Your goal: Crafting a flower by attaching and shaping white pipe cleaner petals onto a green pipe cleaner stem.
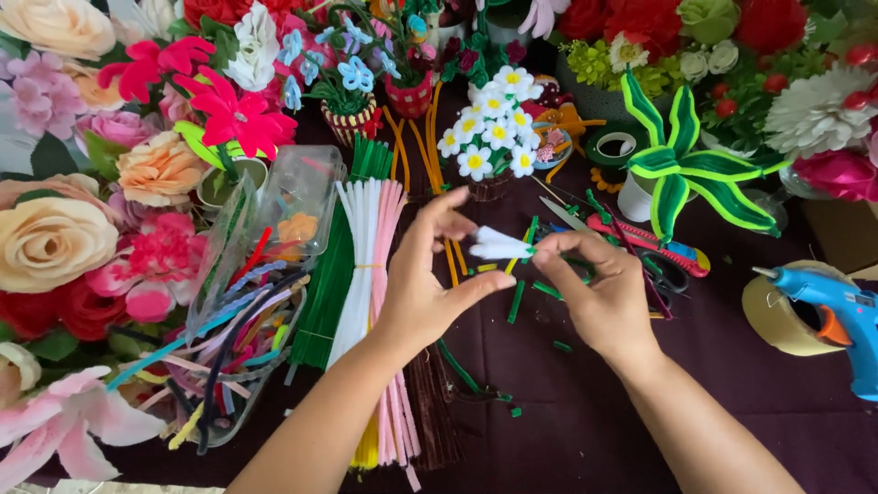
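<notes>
1. Nearest the camera, two bare forearms rise from the lower edge over a dark maroon table cloth (585,430), which is dotted with short green snippets.
2. The left hand (422,288) is half open: its thumb and forefinger pinch the near end of a small white pipe-cleaner piece (498,245), and the other fingers are spread upward.
3. The right hand (599,288) is curled, its fingertips closed on the far end of the same white piece; a thin green stem (528,240) seems to be caught in that grip too, though the fingers partly hide it.
4. The white piece sits above the cloth, between both hands, near the middle of the view.
5. Just left of the left hand lies a bundle of long pipe cleaners (370,265) in white, pink and green, and beside it a clear plastic container (251,311) is stuffed with mixed colours.
6. Right of the hands, a blue glue gun (837,316) rests against a roll of tape (777,316); scissors with red handles (654,247) lie beyond the right hand.
7. Further back stand a pot of white daisies (494,128) and a striped green pipe-cleaner plant (686,174).
8. Farthest off, artificial flowers (101,146) crowd the left and back edges.
</notes>
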